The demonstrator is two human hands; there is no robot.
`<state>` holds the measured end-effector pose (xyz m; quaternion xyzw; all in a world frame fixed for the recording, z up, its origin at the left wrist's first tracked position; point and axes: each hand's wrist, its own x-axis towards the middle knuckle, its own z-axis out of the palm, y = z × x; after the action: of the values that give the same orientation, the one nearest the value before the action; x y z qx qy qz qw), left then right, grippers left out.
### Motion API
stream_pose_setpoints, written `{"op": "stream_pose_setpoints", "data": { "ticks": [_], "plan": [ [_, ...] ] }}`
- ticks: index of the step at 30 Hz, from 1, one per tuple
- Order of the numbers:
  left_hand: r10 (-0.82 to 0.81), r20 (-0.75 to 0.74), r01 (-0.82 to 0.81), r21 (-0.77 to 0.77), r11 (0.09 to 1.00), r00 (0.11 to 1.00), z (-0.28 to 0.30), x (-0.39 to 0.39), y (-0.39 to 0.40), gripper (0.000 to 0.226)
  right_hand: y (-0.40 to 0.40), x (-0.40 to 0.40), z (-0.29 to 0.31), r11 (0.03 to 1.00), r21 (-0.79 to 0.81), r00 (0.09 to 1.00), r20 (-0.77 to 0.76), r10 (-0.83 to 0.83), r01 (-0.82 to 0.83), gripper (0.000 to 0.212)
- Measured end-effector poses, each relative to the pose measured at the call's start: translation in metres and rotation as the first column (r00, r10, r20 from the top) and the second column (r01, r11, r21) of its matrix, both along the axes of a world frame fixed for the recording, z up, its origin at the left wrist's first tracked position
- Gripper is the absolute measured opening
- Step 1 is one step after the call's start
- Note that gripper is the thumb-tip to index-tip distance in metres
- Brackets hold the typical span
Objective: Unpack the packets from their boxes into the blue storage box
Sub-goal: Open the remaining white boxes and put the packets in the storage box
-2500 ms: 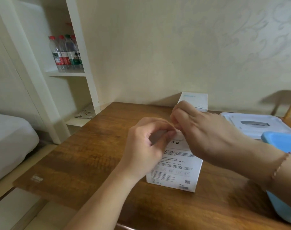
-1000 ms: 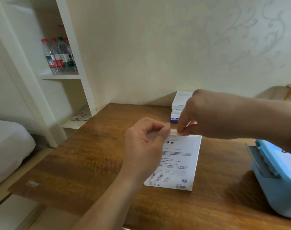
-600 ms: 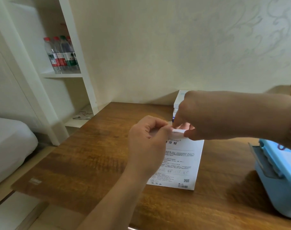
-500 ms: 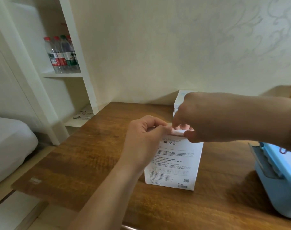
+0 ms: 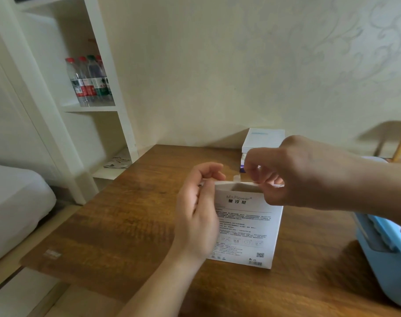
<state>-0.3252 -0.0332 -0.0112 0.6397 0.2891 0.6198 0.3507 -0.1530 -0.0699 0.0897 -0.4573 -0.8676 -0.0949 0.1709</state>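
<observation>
A white printed box (image 5: 247, 227) stands upright on the wooden table (image 5: 130, 220), its top open and showing a dark inside. My left hand (image 5: 199, 207) holds the box's upper left side, thumb near the top corner. Over the opening, my right hand (image 5: 293, 172) has its fingers curled and pinches the top flap at the right rim. No packet shows. The blue storage box (image 5: 387, 248) sits at the right edge, partly hidden by my right forearm. Behind my right hand stands a second white box (image 5: 263, 138).
White shelving (image 5: 89, 106) stands left of the table with several water bottles (image 5: 89, 81) on one shelf and a crumpled wrapper on a lower one. A white bed (image 5: 14, 207) lies at far left. The wall runs just behind the table.
The box's sealed top has come open, its flap now lifted by my right hand. The left hand has shifted from the top edge down the box's left side.
</observation>
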Motion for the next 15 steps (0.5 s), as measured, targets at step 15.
{"op": "stream_pose_setpoints", "data": {
  "ticks": [15],
  "plan": [
    [0.050,0.013,-0.050,0.063,0.997,0.999,-0.0008,0.0023,0.0050,0.018,-0.0003,-0.0011,-0.0038,0.989,-0.115,0.980,-0.166,-0.107,0.088,0.011]
  ]
}}
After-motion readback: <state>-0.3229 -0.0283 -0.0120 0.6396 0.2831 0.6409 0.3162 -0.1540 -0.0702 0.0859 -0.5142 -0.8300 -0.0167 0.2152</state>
